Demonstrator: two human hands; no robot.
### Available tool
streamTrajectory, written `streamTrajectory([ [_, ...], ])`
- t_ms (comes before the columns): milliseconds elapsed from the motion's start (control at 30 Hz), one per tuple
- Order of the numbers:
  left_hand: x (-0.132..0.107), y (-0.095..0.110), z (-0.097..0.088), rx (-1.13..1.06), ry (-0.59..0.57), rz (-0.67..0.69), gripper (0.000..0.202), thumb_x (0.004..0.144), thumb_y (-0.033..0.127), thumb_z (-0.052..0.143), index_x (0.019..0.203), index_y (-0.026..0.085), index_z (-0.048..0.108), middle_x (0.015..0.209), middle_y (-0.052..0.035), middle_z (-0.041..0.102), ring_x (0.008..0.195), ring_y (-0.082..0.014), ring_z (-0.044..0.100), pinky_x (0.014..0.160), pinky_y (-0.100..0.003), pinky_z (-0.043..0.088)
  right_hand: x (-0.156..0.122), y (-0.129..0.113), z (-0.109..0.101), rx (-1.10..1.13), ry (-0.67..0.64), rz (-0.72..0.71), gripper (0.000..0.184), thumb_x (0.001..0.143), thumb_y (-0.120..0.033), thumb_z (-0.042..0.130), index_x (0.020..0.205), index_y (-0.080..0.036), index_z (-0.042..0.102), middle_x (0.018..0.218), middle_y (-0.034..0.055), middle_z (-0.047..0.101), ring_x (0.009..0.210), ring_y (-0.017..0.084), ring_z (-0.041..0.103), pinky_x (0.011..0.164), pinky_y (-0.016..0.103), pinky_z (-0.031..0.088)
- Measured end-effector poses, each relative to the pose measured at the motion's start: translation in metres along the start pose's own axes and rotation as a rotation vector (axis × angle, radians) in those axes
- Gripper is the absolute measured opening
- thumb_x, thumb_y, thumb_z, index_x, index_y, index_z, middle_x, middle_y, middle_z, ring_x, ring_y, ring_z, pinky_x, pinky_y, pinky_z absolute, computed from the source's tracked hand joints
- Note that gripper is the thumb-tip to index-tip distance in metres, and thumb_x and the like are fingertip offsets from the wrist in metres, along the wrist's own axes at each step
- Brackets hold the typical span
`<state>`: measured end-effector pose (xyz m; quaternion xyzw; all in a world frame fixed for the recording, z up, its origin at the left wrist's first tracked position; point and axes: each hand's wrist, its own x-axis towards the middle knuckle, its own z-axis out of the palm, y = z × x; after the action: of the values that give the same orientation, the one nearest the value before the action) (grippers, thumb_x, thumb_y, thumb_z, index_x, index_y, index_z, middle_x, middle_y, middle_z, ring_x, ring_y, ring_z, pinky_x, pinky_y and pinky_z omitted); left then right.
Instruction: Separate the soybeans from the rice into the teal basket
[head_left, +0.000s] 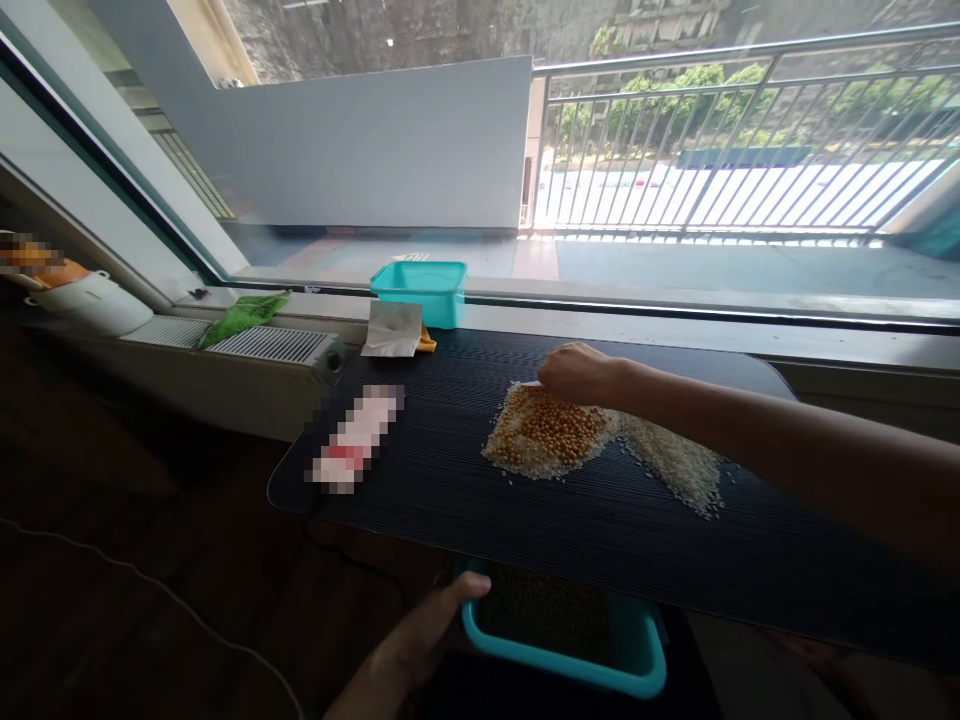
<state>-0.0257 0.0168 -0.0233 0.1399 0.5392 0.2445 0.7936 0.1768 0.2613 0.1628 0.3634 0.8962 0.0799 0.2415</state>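
My left hand [442,610] grips the left rim of a turquoise plastic bin [562,668] below the table's near edge, thumb over the rim. Inside the bin lies a dark, grainy mass, too dim to name. My right hand [571,372] is closed in a fist at the far edge of a pile of yellow beans or kernels [559,430]. A small white sliver shows by its fingers, too little to identify. White rice grains [525,465] lie under and around the yellow pile. A second heap of rice [675,465] spreads to the right, partly beneath my forearm.
On the dark table [427,470] lies a blurred pink packet [358,440] at left. A turquoise box [431,290] and a pale paper packet [391,330] stand at the back by the window. A green bag [244,318] rests on the radiator [277,345].
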Motion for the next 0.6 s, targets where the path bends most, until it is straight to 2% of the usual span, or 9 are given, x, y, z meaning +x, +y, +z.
streamTrajectory([
  [233, 0.001, -0.002, 0.011, -0.004, 0.013, 0.036, 0.049, 0.067, 0.055, 0.076, 0.096, 0.015, 0.072, 0.083, -0.0087, 0.073, 0.094, -0.0324, 0.066, 0.086, -0.041, 0.051, -0.002, -0.012, -0.003, 0.065, 0.018, -0.003, 0.02, 0.086, -0.001, 0.056, 0.075, -0.011, 0.07, 0.073, 0.0099, 0.07, 0.067, 0.017, 0.065, 0.057, 0.027, 0.044],
  [433, 0.004, -0.007, 0.006, -0.011, 0.015, -0.006, 0.046, 0.069, 0.054, 0.075, 0.098, 0.019, 0.073, 0.087, -0.0113, 0.074, 0.1, -0.034, 0.065, 0.09, -0.042, 0.051, -0.006, -0.016, -0.003, 0.09, 0.033, 0.009, 0.021, 0.083, 0.001, 0.058, 0.073, -0.012, 0.071, 0.07, 0.0085, 0.07, 0.066, 0.017, 0.066, 0.058, 0.026, 0.046],
  [600, 0.005, -0.01, 0.004, -0.008, 0.039, 0.003, 0.047, 0.068, 0.055, 0.076, 0.099, 0.02, 0.073, 0.091, -0.0119, 0.075, 0.103, -0.0359, 0.065, 0.092, -0.045, 0.051, 0.001, -0.013, -0.015, 0.102, 0.078, 0.046, 0.023, 0.079, 0.005, 0.059, 0.072, -0.013, 0.072, 0.071, 0.0097, 0.072, 0.07, 0.02, 0.068, 0.061, 0.028, 0.048],
])
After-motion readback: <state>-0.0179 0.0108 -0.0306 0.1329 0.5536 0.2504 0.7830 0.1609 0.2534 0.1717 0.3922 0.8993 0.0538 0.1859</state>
